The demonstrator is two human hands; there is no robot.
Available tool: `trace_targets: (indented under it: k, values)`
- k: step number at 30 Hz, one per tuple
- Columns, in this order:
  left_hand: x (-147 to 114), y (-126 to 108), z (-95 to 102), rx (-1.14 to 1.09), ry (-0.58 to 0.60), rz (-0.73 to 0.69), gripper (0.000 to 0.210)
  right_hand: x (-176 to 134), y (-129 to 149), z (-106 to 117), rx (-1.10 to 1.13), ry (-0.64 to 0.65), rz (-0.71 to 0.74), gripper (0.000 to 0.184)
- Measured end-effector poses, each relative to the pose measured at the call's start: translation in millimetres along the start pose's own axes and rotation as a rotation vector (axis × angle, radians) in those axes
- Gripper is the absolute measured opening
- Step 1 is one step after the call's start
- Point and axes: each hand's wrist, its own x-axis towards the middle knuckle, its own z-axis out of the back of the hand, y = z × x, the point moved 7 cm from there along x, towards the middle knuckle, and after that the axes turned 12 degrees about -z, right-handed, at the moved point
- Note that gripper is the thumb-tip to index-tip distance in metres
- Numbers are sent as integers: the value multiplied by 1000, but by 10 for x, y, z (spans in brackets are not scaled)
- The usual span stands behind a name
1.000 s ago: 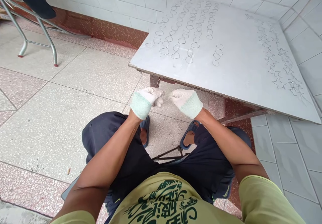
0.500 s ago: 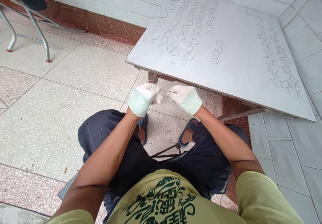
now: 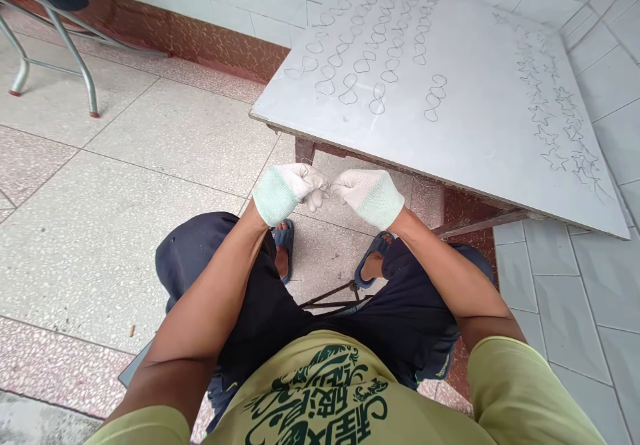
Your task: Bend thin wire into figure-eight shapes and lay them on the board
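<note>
My left hand (image 3: 296,189), in a white glove with a mint-green cuff, is closed in a pinch in front of the table edge. My right hand (image 3: 367,193) wears the same kind of glove and is also pinched, its fingertips almost meeting the left ones. Between them they hold a thin wire (image 3: 311,161); a short curl of it shows above the left fingers, and the rest is hidden by the gloves. On the white tabletop (image 3: 480,111) beyond lie rows of looped wire shapes (image 3: 379,99) and, toward the right, star-shaped wires (image 3: 555,159).
A wooden brace (image 3: 483,221) runs under the tabletop on the right. At the upper left stands a metal-legged chair (image 3: 87,85). Tiled walls (image 3: 575,305) close off the back and right. Thin dark bars (image 3: 330,296) lie between my sandalled feet.
My hands have drawn slightly closer together, and the wire curl above the left fingers sits lower and shows less. The view has shifted a little.
</note>
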Motion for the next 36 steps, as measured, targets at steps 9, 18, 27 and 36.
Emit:
trace_targets:
  k: [9, 18, 27, 36]
  values:
    - [-23, 58, 69, 2, -231, 4, 48, 199, -250, -12, 239, 86, -150, 21]
    - [-93, -131, 60, 110, -214, -24, 39, 115, -201, -54, 343, 16, -255, 27]
    - [-93, -64, 38, 71, -235, -43, 42, 84, -147, -105, 551, -14, -260, 32]
    - [-68, 39, 10, -24, -178, -42, 51, 182, -264, -160, 628, 64, -223, 28]
